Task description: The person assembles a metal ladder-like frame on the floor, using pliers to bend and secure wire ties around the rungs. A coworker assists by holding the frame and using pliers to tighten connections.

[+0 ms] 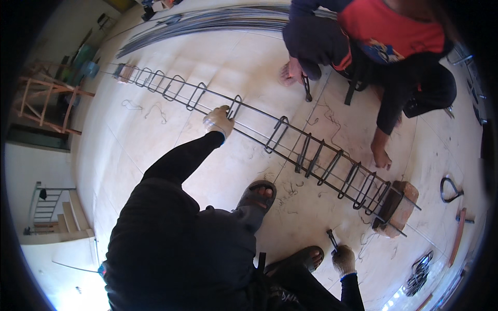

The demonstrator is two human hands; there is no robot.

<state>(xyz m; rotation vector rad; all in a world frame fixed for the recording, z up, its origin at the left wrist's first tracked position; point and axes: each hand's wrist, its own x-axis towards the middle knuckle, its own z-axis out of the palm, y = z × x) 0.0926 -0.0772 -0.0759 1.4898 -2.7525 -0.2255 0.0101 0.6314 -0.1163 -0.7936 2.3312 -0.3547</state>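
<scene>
A long rebar cage (301,173) of thin steel bars and rectangular stirrups runs across the floor from upper left to lower right. My left hand (219,122), in a pale work glove, is closed at the cage's middle, gripping a steel stirrup (236,105) at its lower end. My right hand (344,260), also gloved, is held near my right foot, away from the cage. It is closed around a dark tool that looks like pincers (332,239), its head sticking out past the fingers. Several stirrups sit close together toward the cage's right end.
Bricks (398,207) prop the cage's right end; another brick block (123,73) supports the far left end. Across the cage crouches a co-worker (399,36) holding a similar dark tool (308,93). Long bars (207,22) lie behind. Bent stirrups (419,273) and wire scraps (288,194) litter the floor.
</scene>
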